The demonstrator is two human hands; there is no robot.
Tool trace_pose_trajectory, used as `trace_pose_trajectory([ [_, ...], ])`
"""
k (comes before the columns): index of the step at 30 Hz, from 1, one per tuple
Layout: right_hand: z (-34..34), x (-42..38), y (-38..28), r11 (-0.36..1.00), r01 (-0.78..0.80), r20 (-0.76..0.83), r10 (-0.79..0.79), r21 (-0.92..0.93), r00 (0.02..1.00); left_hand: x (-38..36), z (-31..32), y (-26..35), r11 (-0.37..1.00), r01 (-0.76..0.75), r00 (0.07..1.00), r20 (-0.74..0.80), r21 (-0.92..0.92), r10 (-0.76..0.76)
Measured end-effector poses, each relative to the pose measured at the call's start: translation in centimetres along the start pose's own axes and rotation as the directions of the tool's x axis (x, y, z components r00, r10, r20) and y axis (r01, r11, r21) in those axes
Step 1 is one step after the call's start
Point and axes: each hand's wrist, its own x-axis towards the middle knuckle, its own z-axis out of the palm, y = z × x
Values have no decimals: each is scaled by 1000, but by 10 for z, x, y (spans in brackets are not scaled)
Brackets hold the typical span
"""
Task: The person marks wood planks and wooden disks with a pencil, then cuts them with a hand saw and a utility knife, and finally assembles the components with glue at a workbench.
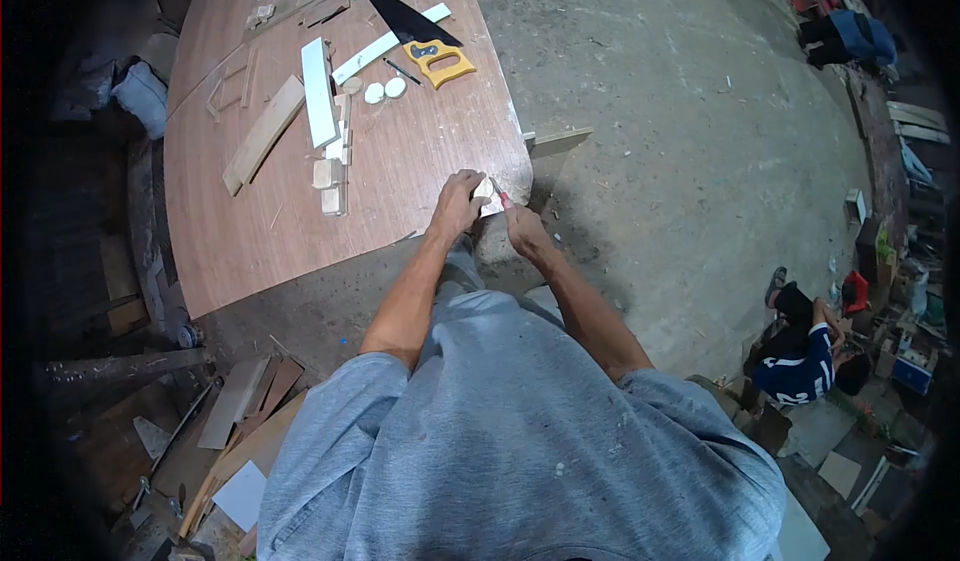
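Observation:
Near the front right corner of the wooden table [400, 176], my left hand [457, 204] holds a small pale wood piece [484, 189] against the tabletop. My right hand [526, 229] is closed around the red handle of a small tool [505, 201], whose thin tip touches or nearly touches the wood piece. A white patch lies under the piece at the table's edge. Farther up the table are a handsaw [420, 41] with a yellow handle, two white round pieces [385, 91] and a dark pencil-like stick [402, 71].
White strips [320, 93], a wooden board [265, 136] and small blocks [327, 173] lie on the table's left half. A plank [560, 142] juts past the right edge. One person [800, 361] crouches at right; another [855, 39] is farther back. Scrap boards [235, 401] lie lower left.

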Motion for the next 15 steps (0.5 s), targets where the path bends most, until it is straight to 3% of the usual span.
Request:
trace_pose_trajectory([
  [6, 9, -4, -15, 980, -128, -109, 112, -150, 988, 3, -1, 1, 1000, -14, 1000, 14, 27, 13],
  [15, 15, -19, -22, 972, -209, -137, 194, -110, 971, -2, 0, 2, 998, -22, 1000, 16, 54, 21],
])
